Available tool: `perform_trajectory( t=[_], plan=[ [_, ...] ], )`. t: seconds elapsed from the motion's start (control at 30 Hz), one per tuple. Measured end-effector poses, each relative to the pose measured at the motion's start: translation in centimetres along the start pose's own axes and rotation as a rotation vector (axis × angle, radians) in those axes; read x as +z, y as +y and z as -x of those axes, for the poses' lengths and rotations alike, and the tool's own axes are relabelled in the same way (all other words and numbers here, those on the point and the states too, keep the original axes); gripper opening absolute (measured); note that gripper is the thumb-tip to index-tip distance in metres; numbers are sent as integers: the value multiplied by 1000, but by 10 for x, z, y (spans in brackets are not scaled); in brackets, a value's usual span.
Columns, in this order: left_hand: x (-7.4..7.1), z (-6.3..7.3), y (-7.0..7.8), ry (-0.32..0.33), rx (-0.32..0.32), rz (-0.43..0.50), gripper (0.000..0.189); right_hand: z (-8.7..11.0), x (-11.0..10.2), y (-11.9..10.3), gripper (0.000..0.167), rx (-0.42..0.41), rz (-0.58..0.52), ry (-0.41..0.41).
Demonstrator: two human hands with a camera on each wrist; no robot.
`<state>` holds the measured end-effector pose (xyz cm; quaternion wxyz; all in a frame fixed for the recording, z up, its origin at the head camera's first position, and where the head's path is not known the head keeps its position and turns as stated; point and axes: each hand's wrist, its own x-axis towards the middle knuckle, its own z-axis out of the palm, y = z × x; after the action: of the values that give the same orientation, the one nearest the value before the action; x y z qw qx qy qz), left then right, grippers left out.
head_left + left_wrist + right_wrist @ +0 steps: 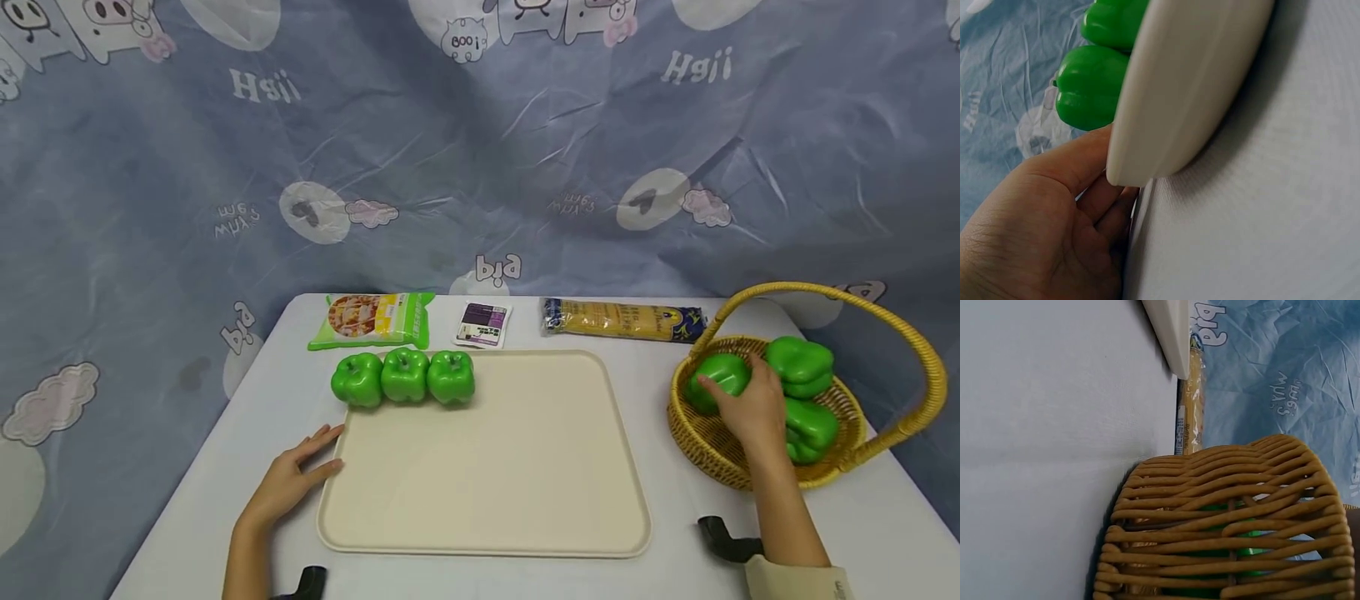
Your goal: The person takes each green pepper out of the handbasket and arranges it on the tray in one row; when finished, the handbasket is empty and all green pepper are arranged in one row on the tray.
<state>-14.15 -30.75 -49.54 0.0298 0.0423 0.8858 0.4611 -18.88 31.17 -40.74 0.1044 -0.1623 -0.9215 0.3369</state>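
In the right wrist view, the wall of the basket [703,450] hid the fingers of the right hand [756,408]. In the head view, that hand was clamped on a green pepper [724,368] inside the basket, near the worktop's right edge. The left hand [283,485], fingers spread, touched the left edge of the tray [510,475]. Three peppers [405,375] lined its rear-left corner. A strip of white worktop [487,579] separated tray and basket. A printed blue backdrop [450,125] hung behind.

Six peppers [452,381] (three packets [622,320])
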Motion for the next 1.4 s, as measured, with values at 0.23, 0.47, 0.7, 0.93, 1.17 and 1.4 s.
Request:
perform_trajectory(
  t=[0.23,0.47,0.7,0.93,1.17,1.4],
  plan=[
    [5,-7,2,2,6,11,55,-18,-5,6,88,-74,51,-23],
    [3,-5,4,10,1,-6,55,-20,1,10,87,-97,83,-64],
    [-2,-9,4,-2,-15,-27,56,-16,3,7,85,-124,87,-72],
    [2,-7,3,-14,-26,-26,58,-1,-1,14,84,-175,93,-107],
    [6,-6,3,-17,-16,-18,58,5,-6,17,76,-126,60,-136],
    [0,-6,5,-4,-16,-36,57,-4,4,12,79,-99,54,-110]
  ],
)
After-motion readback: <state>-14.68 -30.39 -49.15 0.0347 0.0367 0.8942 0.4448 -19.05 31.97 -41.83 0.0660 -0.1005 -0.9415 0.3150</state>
